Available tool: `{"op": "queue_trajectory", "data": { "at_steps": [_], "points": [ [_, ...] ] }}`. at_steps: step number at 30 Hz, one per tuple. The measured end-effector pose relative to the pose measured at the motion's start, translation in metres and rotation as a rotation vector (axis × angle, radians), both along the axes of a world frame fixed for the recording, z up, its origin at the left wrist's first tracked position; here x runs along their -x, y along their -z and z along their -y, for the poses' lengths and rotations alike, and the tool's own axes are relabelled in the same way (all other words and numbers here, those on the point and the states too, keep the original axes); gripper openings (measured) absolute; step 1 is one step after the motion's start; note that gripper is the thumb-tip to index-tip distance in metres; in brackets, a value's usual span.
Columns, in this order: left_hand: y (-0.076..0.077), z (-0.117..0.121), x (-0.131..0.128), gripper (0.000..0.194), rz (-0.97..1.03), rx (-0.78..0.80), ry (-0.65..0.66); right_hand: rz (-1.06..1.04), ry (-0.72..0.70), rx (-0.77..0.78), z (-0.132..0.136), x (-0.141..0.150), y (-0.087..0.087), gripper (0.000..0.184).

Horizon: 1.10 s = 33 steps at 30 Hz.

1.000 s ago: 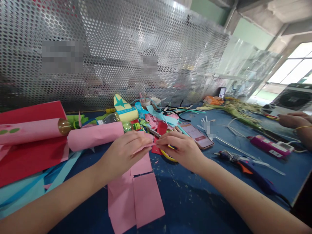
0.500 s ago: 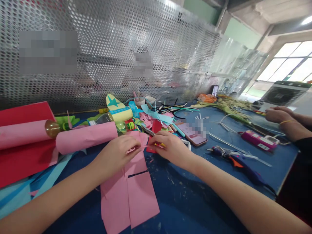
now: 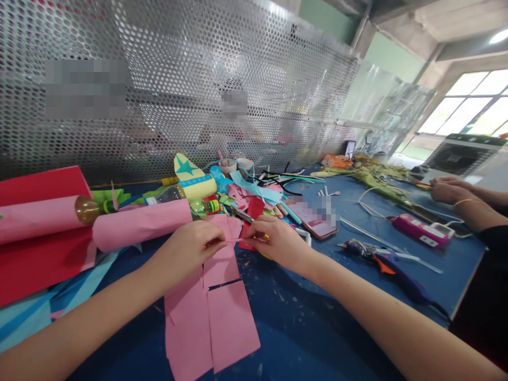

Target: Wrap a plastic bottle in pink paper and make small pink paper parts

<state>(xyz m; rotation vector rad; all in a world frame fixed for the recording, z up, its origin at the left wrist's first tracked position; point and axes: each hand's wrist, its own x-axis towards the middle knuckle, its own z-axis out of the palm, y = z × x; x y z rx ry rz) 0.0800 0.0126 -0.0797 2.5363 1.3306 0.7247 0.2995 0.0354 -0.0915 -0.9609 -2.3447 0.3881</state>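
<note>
A thin strip of pink paper (image 3: 234, 240) stretches between my two hands. My left hand (image 3: 194, 244) pinches one end of it, and my right hand (image 3: 273, 241) pinches the other. Below them, cut pink sheets (image 3: 234, 325) lie on the blue table, with slits between their pieces. Behind my right fingers are scissors (image 3: 242, 214), their blades showing and part of the yellow handle hidden by my hand. To the left of my left hand, a green-capped bottle wrapped in pink paper (image 3: 143, 225) lies on its side.
A glue gun (image 3: 397, 270), a phone (image 3: 315, 219) and a purple power strip (image 3: 420, 230) lie to the right. Paper scraps (image 3: 254, 196) are heaped ahead. Red sheets (image 3: 43, 270) cover the left side. A co-worker's hands (image 3: 456, 190) are at the far right.
The view has swung slightly right since a second ago. My fingertips have drawn a little apart, showing more of the pink strip between them. The pink sheets stay on the table.
</note>
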Motion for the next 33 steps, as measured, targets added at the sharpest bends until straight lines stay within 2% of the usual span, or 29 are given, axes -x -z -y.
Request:
{"op": "queue_trajectory", "data": {
  "at_steps": [7, 12, 14, 18, 22, 24, 26, 28, 30, 32, 33],
  "points": [
    [0.003, -0.003, 0.004, 0.023, -0.193, -0.013, -0.031, 0.027, 0.070, 0.022, -0.001, 0.000, -0.002, 0.013],
    [-0.012, 0.002, 0.002, 0.023, -0.106, -0.051, -0.091, 0.034, 0.162, -0.002, -0.005, -0.002, 0.002, 0.013],
    [-0.020, 0.008, -0.004, 0.024, -0.048, 0.003, -0.066, 0.042, 0.187, -0.006, -0.007, -0.002, 0.007, 0.013],
    [-0.031, 0.022, -0.018, 0.013, -0.025, 0.271, 0.044, 0.065, 0.196, 0.005, -0.006, 0.001, 0.013, 0.012],
    [-0.028, 0.030, -0.026, 0.009, -0.071, 0.405, 0.154, 0.068, 0.183, 0.029, 0.003, 0.002, -0.003, 0.009],
    [-0.026, 0.030, -0.025, 0.007, -0.094, 0.421, 0.174, 0.083, 0.127, 0.074, 0.015, 0.001, -0.018, 0.003],
    [-0.025, 0.030, -0.022, 0.005, -0.114, 0.441, 0.179, 0.129, 0.000, 0.151, 0.032, 0.000, -0.030, 0.008],
    [-0.026, 0.031, -0.019, 0.007, -0.140, 0.475, 0.175, 0.226, -0.272, 0.259, 0.051, -0.002, -0.036, 0.013],
    [-0.029, 0.034, -0.017, 0.008, -0.183, 0.518, 0.190, 0.282, -0.372, 0.232, 0.069, -0.003, -0.033, 0.032],
    [-0.032, 0.037, -0.018, 0.008, -0.213, 0.538, 0.221, 0.334, -0.390, 0.158, 0.082, -0.004, -0.025, 0.033],
    [-0.034, 0.039, -0.019, 0.008, -0.227, 0.536, 0.226, 0.343, -0.390, 0.129, 0.087, -0.005, -0.020, 0.027]
  ]
}}
